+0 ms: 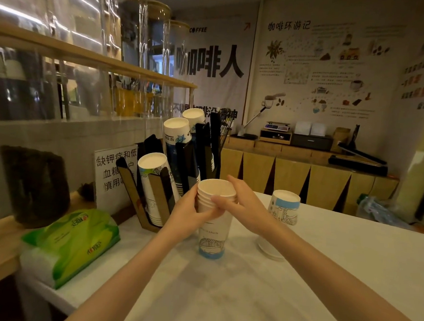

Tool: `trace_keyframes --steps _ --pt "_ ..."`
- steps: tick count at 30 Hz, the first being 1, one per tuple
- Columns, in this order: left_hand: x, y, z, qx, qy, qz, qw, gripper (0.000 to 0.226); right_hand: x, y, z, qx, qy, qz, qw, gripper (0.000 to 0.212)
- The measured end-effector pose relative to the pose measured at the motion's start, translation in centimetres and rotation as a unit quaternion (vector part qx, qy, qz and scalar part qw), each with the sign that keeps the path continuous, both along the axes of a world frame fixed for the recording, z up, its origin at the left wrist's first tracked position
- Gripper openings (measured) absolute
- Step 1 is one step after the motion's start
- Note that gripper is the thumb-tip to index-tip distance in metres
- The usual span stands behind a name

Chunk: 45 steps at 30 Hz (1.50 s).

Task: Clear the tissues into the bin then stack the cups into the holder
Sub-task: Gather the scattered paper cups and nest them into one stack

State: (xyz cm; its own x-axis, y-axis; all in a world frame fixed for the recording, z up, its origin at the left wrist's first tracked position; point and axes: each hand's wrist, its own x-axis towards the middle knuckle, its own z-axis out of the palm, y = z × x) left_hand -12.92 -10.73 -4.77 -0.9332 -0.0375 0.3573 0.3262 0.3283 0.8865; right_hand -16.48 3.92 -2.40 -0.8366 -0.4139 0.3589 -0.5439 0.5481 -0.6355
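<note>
A stack of white paper cups (215, 225) with blue print stands upright on the white counter (297, 291). My left hand (189, 214) grips its left side near the rim. My right hand (238, 202) holds the rim from the right. Behind it, the tilted black and brown cup holder (158, 189) carries three slanted rows of cups. One upside-down cup (285, 206) stands to the right, and another small pile of cups (271, 249) lies partly hidden behind my right forearm.
A green tissue pack (75, 241) lies at the counter's left edge. A white printed sign (109, 173) stands beside the holder. Shelves with glass jars (129, 29) rise on the left. A wooden counter with a scale (277, 126) runs along the back wall.
</note>
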Motion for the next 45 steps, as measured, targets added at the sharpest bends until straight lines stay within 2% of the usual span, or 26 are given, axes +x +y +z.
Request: trace_keyframes --steps 5,10,15,19,22,24,26,28,30,32,36,41,45 --pt "0.0 0.4 -1.5 -0.004 -0.038 0.003 0.999 0.088 0.1 0.3 0.2 0.027 -0.005 0.006 1.000 0.099" --pt "-0.3 1.1 -2.7 -0.025 -0.096 0.000 0.995 0.092 0.4 1.1 0.6 -0.035 0.029 -0.017 0.999 0.094" --pt "-1.0 1.8 0.4 -0.089 -0.020 0.023 0.996 0.094 0.1 3.6 2.5 -0.098 0.037 -0.034 0.994 0.094" --pt "-2.4 2.5 3.2 -0.215 0.085 0.082 0.970 0.089 -0.3 5.7 3.8 -0.103 0.020 -0.008 0.994 0.091" --pt "-3.7 2.8 5.2 -0.317 0.191 0.132 0.920 0.080 -0.6 6.7 4.6 -0.157 -0.032 0.014 0.987 0.088" --pt "-4.4 3.0 6.8 -0.396 0.261 0.148 0.867 0.075 -1.1 7.3 5.0 -0.178 -0.054 0.016 0.982 0.080" --pt "-5.3 3.9 8.7 -0.471 0.311 0.164 0.809 0.071 -1.9 8.5 5.3 -0.189 -0.060 0.021 0.980 0.069" --pt "-5.6 4.0 10.4 -0.549 0.360 0.174 0.734 0.067 -2.3 8.7 5.6 -0.195 -0.070 0.024 0.978 0.061" --pt "-6.1 4.9 11.6 -0.614 0.393 0.177 0.661 0.065 -2.9 9.6 5.8 -0.190 -0.074 0.028 0.979 0.060" --pt "-6.4 6.0 12.2 -0.658 0.407 0.171 0.610 0.066 -3.6 10.6 5.5 -0.180 -0.078 0.029 0.980 0.067" --pt "-6.8 8.5 12.1 -0.709 0.427 0.154 0.541 0.069 -4.6 12.7 4.1 -0.166 -0.082 0.024 0.982 0.077" --pt "-7.4 11.1 10.0 -0.759 0.439 0.133 0.461 0.083 -5.2 14.2 0.7 -0.160 -0.119 0.023 0.980 0.085" --pt "-7.7 12.2 8.0 -0.784 0.441 0.102 0.426 0.089 -5.5 14.7 -2.5 -0.168 -0.138 0.016 0.976 0.086"
